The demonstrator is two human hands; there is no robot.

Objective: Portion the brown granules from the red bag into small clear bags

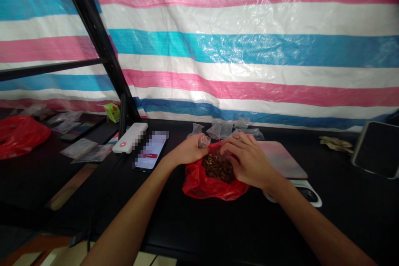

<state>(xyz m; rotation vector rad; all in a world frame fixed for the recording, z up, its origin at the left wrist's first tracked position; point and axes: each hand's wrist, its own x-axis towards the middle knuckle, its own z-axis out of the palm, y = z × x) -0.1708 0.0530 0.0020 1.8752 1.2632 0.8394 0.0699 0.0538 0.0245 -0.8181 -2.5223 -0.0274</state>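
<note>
A red plastic bag [199, 185] lies spread on the black table, full of small brown seed-like pieces [218, 167]. My left hand [190, 149] is at the bag's left rim, its fingers closed on a small clear plastic bag [204, 142]. Over the right side of the red bag, my right hand [249, 160] reaches in with bent fingers and thumb close to the brown pieces. Its fingertips are partly hidden, so anything in them cannot be made out. Several small clear bags [222, 129] lie just behind both hands.
Right of the red bag sits a white scale [315, 197] with a pinkish flat plate [279, 158]. A lit phone [152, 151] and a white device [131, 137] are on the left. A dark-screened tablet [377, 149] stands far right. A black metal frame [96, 37] rises at left.
</note>
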